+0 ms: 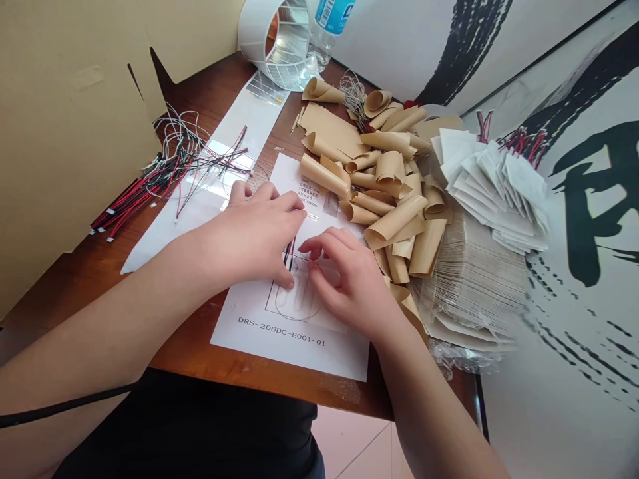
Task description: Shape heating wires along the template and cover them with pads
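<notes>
A printed paper sheet (294, 332) lies on the table, marked DRS-206DC-E001-01 with an outlined drawing. A thin looped wire (287, 314) with red and black leads (288, 251) rests over that drawing, on what looks like a clear film. My left hand (249, 236) is spread palm down over the sheet, its thumb on the drawing beside the leads and its fingertips near a shiny strip. From the right, my right hand (349, 273) comes in with thumb and index finger drawn together at the thin wire; the exact contact is hard to see.
Left, a bundle of red, black and white wires (170, 179) lies partly on a white liner strip (170, 226) running from a label roll (274, 43). Right are curled brown paper pieces (394, 219), stacked white pads (494, 179) and a wrapped stack (474, 279). A bottle (332, 23) stands behind.
</notes>
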`<state>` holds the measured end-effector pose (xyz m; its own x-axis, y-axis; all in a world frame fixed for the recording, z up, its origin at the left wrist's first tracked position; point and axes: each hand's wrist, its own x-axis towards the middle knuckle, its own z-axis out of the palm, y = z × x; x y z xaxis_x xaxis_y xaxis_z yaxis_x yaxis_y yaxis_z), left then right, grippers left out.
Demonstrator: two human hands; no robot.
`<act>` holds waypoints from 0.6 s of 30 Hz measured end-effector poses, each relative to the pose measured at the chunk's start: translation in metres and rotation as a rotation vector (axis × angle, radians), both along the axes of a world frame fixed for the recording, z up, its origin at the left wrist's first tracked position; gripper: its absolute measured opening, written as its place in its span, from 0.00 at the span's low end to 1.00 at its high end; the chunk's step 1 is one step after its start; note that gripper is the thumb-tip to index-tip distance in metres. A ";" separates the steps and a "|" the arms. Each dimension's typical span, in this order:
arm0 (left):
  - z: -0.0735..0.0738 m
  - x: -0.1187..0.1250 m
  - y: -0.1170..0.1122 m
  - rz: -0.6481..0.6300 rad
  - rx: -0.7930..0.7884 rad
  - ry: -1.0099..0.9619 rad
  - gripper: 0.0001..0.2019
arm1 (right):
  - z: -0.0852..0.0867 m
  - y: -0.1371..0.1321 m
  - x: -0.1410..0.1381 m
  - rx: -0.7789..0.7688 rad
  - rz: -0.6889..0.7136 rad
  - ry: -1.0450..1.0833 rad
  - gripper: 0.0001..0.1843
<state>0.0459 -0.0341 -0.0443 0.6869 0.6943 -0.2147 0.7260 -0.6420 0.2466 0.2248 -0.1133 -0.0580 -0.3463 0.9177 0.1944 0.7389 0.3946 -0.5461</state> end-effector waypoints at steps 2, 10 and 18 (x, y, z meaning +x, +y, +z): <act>0.001 0.001 0.000 0.004 -0.006 0.007 0.42 | -0.003 0.001 0.000 -0.001 0.001 -0.007 0.11; 0.001 0.002 0.000 0.003 -0.008 0.011 0.42 | -0.005 0.002 -0.002 -0.028 -0.025 0.001 0.12; 0.001 0.001 0.001 0.004 -0.013 0.011 0.43 | -0.006 0.003 -0.003 -0.042 -0.026 0.015 0.11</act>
